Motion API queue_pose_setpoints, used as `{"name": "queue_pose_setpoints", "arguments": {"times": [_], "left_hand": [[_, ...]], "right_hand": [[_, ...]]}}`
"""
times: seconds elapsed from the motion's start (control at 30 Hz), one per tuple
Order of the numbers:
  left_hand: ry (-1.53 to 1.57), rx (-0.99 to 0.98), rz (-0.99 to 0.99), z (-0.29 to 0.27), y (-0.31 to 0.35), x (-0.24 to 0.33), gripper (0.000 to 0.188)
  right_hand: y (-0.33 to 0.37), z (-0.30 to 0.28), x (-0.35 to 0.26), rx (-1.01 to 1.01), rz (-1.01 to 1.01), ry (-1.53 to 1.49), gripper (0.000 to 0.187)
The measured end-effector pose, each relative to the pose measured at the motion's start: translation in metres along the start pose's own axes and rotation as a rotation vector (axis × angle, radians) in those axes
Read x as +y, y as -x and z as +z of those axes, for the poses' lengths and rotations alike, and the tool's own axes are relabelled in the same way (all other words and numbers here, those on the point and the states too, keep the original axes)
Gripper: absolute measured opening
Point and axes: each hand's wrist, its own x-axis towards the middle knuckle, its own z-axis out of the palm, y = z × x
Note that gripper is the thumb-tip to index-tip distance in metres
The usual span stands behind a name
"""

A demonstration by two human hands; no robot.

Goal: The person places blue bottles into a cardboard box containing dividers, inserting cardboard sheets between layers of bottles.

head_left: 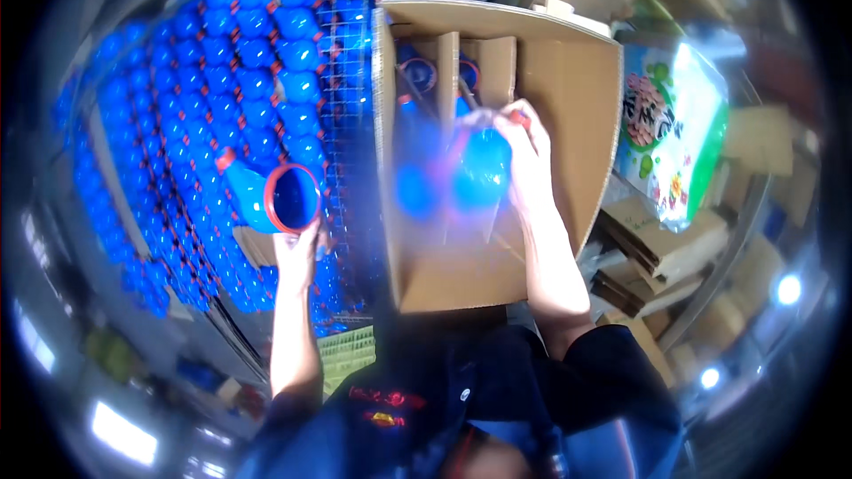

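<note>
My left hand (298, 255) grips a blue pot (257, 195) with a red rim and a red-tipped spout. Its wide mouth faces up toward me, and it is left of the cardboard box (568, 115). Over the box, my right hand (524, 146) is closed on a second blue pot (481, 168), smeared by a bluish blur, so its outline is unclear. Inside the box, cardboard dividers (448, 71) stand upright near the far end. Between them sit blue pots with red rims, one of them a far-left pot (417, 75).
Rows of blue pots (253, 53) with red parts fill the left side beside a wire rack (346, 80). Right of the box lie a printed white-and-green bag (679, 133) and stacked flat cardboard (666, 235). A yellow-green crate (348, 353) is near my left forearm.
</note>
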Motion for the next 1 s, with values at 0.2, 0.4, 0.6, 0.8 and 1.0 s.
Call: {"name": "queue_pose_setpoints", "arguments": {"times": [0.2,0.4,0.6,0.8,1.0], "left_hand": [[0.052,-0.128,0.007,-0.027,0.000,-0.043,0.012],[0.226,-0.284,-0.028,-0.026,0.002,-0.034,0.022],[0.183,-0.366,-0.156,-0.013,0.010,-0.017,0.021],[0.342,-0.649,-0.377,0.029,0.040,-0.005,0.030],[0.822,-1.315,-0.819,0.110,0.082,0.020,0.049]], "right_hand": [[-0.061,0.075,0.021,0.220,-0.574,0.885,0.022],[-0.167,0.080,0.109,-0.004,-0.128,1.370,0.031],[-0.190,0.058,0.126,-0.087,-0.082,1.229,0.051],[0.010,0.076,-0.010,-0.103,0.185,0.071,0.032],[0.066,0.048,-0.027,-0.489,0.487,-0.839,0.050]]}}
